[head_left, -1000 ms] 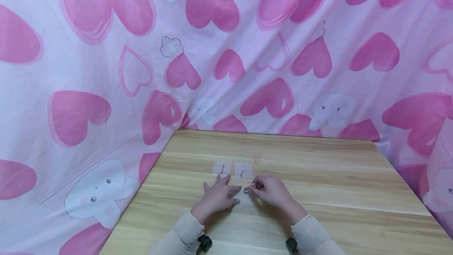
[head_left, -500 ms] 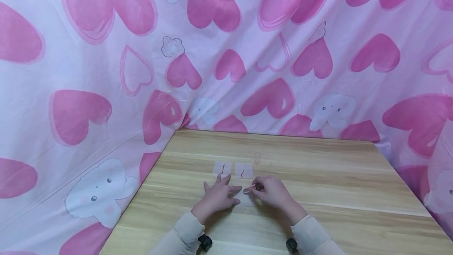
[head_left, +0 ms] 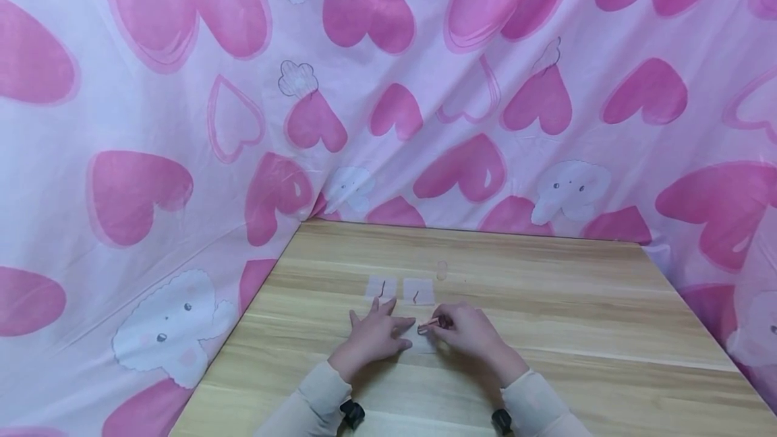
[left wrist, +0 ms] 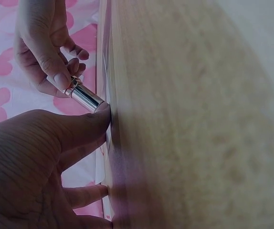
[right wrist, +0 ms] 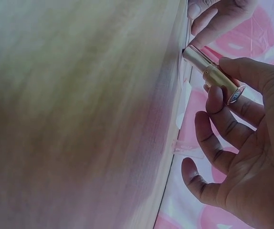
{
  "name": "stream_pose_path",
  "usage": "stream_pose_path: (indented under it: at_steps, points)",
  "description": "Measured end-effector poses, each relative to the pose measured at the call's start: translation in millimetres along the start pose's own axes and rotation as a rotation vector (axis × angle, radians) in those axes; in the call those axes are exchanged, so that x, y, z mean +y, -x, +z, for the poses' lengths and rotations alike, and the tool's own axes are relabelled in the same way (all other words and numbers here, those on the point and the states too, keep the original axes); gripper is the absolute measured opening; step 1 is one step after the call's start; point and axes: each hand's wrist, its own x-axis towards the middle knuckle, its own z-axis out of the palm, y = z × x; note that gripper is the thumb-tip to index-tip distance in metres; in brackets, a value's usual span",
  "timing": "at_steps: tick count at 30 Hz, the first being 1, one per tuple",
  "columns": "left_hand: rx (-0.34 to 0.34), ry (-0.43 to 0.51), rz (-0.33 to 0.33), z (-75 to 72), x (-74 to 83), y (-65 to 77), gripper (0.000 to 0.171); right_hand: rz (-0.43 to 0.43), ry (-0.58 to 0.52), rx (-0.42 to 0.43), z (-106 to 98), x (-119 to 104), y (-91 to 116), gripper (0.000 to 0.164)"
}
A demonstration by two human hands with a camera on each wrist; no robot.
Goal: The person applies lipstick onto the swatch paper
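Note:
My right hand (head_left: pixel 470 330) pinches a lipstick (right wrist: pixel 213 74) with a shiny metallic tube between thumb and fingers. The tube slants down, its tip end close over a pale paper square (head_left: pixel 424 344) on the table. On the left part of that square lies my left hand (head_left: pixel 373 339), fingers spread and fairly straight. In the left wrist view, the left thumb (left wrist: pixel 87 126) is right beside the lipstick's lower end. Beyond the hands lie two more paper squares, a left one (head_left: pixel 372 285) and a right one (head_left: pixel 427 286), each with a short reddish-brown stroke.
A small clear cap-like piece (head_left: pixel 442 270) lies behind the right paper square. The wood-grain table (head_left: pixel 577 302) reaches back to a pink heart-print cloth (head_left: pixel 388 174) hanging at its far and side edges.
The right hand and the lipstick's tip have shifted very slightly toward the person over the front paper. My left hand stays put.

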Motion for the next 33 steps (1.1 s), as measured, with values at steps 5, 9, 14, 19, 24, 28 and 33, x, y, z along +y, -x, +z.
stream_pose_path:
  at_steps: [5, 9, 14, 19, 24, 28, 33]
  points:
    - [-0.005, -0.004, 0.004, 1.7, -1.7, -0.3, 0.046, -0.02, 0.007, -0.007, 0, -1, 2, 0.008]
    - [-0.012, -0.002, 0.001, 3.6, -3.6, -1.3, 0.046, -0.017, 0.001, -0.021, 0, -1, 4, 0.008]
    - [-0.023, -0.007, -0.008, 1.3, -2.6, -2.7, 0.046, -0.005, -0.02, -0.055, -3, -3, 4, 0.009]
    - [-0.027, -0.011, -0.015, -0.5, -1.4, -2.5, 0.046, -0.013, -0.036, -0.076, -4, -4, 5, 0.008]
    - [-0.027, -0.005, -0.014, -0.9, -0.9, -2.0, 0.046, -0.047, -0.049, -0.097, -4, -4, 7, 0.006]
    - [-0.029, 0.001, -0.017, -1.4, -0.6, -1.1, 0.046, -0.047, -0.069, -0.116, -4, -4, 9, 0.006]
    - [-0.022, 0.004, -0.016, -2.1, -0.4, -1.1, 0.046, -0.046, -0.077, -0.118, -5, -4, 11, 0.006]
